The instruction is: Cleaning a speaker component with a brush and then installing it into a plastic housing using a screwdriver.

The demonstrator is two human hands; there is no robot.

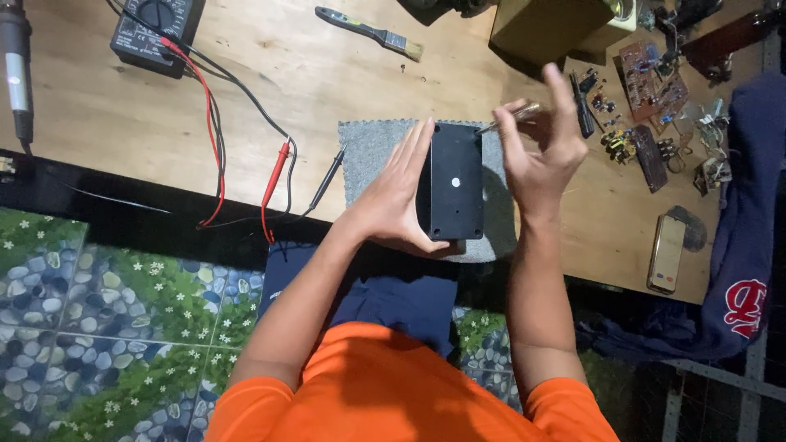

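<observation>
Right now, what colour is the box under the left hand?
Black, with a small white dot on top; the box shows clearly in the head view.

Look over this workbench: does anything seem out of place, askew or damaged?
Bare circuit boards and loose components lie scattered at the table's right. The multimeter leads sprawl to the edge. The black box looks intact.

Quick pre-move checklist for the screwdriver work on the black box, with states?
1. Black box sits on the grey mat: ok.
2. Left hand braces the box's side: ok.
3. Right hand grips the screwdriver: ok.
4. Tip seated at the box's far corner: cannot tell, blurred.
5. Red probe and black probe lie apart from the mat: ok.
6. Phone away from both hands: ok.
</observation>
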